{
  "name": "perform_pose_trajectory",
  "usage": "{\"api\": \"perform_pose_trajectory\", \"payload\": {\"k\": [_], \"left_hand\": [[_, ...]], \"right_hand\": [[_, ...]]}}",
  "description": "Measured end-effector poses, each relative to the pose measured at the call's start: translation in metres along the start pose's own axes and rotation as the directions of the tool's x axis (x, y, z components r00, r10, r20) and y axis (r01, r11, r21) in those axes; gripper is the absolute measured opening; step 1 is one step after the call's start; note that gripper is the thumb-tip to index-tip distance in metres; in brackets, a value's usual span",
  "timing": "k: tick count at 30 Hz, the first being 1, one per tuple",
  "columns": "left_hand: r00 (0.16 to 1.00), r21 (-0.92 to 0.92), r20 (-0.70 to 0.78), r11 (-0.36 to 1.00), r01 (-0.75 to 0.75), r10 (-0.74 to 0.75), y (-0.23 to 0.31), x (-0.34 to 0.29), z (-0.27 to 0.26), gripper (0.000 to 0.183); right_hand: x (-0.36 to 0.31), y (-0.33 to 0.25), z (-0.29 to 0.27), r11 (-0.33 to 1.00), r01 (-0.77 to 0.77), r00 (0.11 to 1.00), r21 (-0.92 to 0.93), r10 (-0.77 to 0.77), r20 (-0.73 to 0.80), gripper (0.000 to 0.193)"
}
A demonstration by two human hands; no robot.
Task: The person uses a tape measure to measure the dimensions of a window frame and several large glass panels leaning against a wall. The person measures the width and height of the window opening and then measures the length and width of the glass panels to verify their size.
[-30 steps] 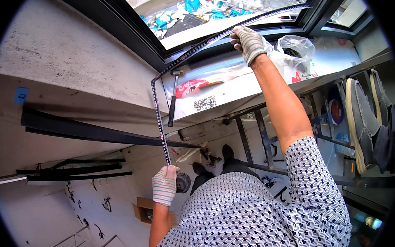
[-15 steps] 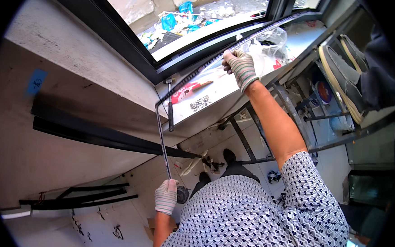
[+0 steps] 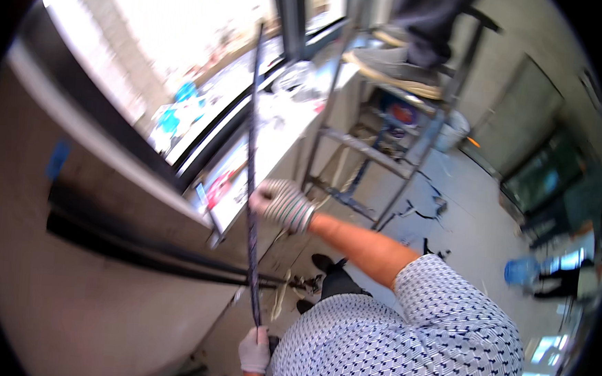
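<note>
**Blade of the tape measure (image 3: 253, 137) slants up past the window (image 3: 112, 118)**

The dark-framed window fills my upper left, bright behind its glass. To the right, a metal ladder (image 3: 371, 151) stands near the far end of the white sill (image 3: 276, 145); another person's grey shoe (image 3: 401, 69), pale-soled, is high on it. Long black strips (image 3: 145, 251) reach along the wall below the sill's left corner.

My tape's blade is a long narrow line, too blurred to read. It climbs from low in front of me, crosses my view of the sill, and its free tip shows against the window.

My right hand (image 3: 285, 204), in a striped glove, is beside the blade's middle, fingers curled and tips up against it; I can't tell whether they pinch or merely touch it. My left hand (image 3: 255, 350), gloved too, is clenched on the blade's lower end.

At the sill's far end sits a clear plastic bag (image 3: 295, 79). Toward its left corner lies a red packet (image 3: 222, 186), smeared by blur. Smallest is a blue label (image 3: 58, 159) on the wall.
</note>
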State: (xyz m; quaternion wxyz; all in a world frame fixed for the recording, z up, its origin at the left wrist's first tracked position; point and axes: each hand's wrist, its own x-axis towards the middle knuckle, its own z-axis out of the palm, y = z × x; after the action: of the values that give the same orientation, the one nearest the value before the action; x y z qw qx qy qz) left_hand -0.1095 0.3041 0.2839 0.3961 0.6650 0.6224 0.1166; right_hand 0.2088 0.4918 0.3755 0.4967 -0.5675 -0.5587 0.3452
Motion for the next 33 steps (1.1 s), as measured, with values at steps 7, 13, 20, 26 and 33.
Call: {"api": "perform_pose_trajectory", "payload": {"k": [7, 13, 20, 26, 33], "left_hand": [[0.975, -0.331, 0.14, 0.936, -0.12, 0.174, 0.099, -0.017, 0.095, 0.041], [0.967, -0.54, 0.187, 0.841, -0.046, 0.173, 0.193, -0.016, 0.179, 0.047], [0.952, -0.61, 0.002, 0.755, -0.243, 0.307, 0.282, 0.018, 0.27, 0.045], [0.915, -0.638, -0.036, 0.695, -0.331, 0.403, 0.345, 0.037, 0.331, 0.041], [0.844, -0.672, -0.059, 0.604, -0.428, 0.533, 0.425, 0.043, 0.411, 0.038]], "right_hand": [[-0.122, 0.01, -0.052, 0.997, 0.071, 0.992, 0.04, -0.075, 0.103, 0.02], [-0.165, 0.034, -0.143, 0.986, 0.159, 0.96, -0.056, -0.141, 0.241, 0.02], [-0.172, 0.059, -0.233, 0.956, 0.285, 0.934, -0.062, -0.262, 0.244, 0.012], [-0.227, 0.119, -0.305, 0.993, -0.045, 0.959, 0.113, 0.011, 0.284, 0.051], [-0.261, 0.184, -0.399, 0.934, -0.125, 0.964, 0.333, 0.036, 0.263, 0.08]]}}
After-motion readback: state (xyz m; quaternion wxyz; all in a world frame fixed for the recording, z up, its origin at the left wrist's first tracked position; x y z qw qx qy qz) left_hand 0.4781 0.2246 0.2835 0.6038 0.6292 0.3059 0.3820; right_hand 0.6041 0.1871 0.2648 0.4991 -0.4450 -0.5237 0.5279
